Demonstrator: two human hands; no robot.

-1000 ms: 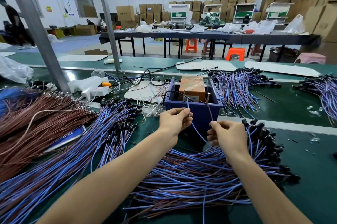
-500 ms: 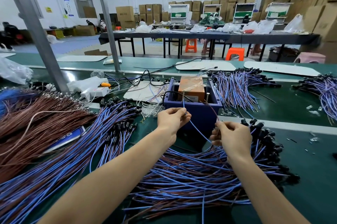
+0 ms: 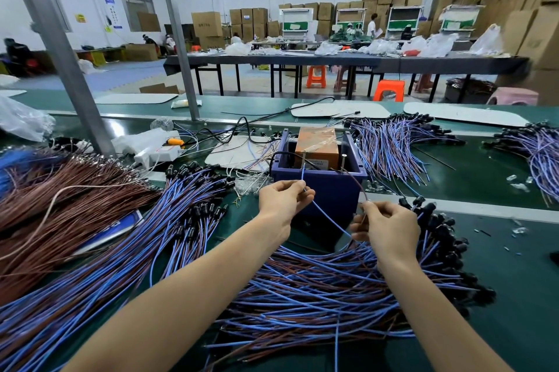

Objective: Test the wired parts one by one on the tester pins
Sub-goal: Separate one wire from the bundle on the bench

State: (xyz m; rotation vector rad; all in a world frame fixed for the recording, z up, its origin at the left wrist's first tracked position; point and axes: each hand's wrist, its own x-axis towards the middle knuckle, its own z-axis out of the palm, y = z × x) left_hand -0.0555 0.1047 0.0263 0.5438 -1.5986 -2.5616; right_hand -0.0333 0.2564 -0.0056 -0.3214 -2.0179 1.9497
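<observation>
A dark blue tester box (image 3: 326, 190) with an orange block inside stands on the green bench, two upright metal pins at its front. My left hand (image 3: 282, 199) pinches the blue wire (image 3: 328, 217) of one part, its end raised to the left pin (image 3: 303, 160). My right hand (image 3: 390, 228) pinches the brown wire (image 3: 355, 182), which arcs up to the right pin (image 3: 343, 163). Under my forearms lies a pile of blue and brown wired parts (image 3: 317, 296) with black ends at the right.
A long bundle of wired parts (image 3: 106, 256) and a mass of brown wires (image 3: 54, 196) fill the left. More bundles (image 3: 393, 144) lie behind the box and at the far right (image 3: 538, 147). A white power strip (image 3: 157, 154) and a grey post (image 3: 60, 51) stand back left.
Both hands have stayed near the box front. The right hand has drifted slightly lower and right, and the brown wire now arcs up to the right pin.
</observation>
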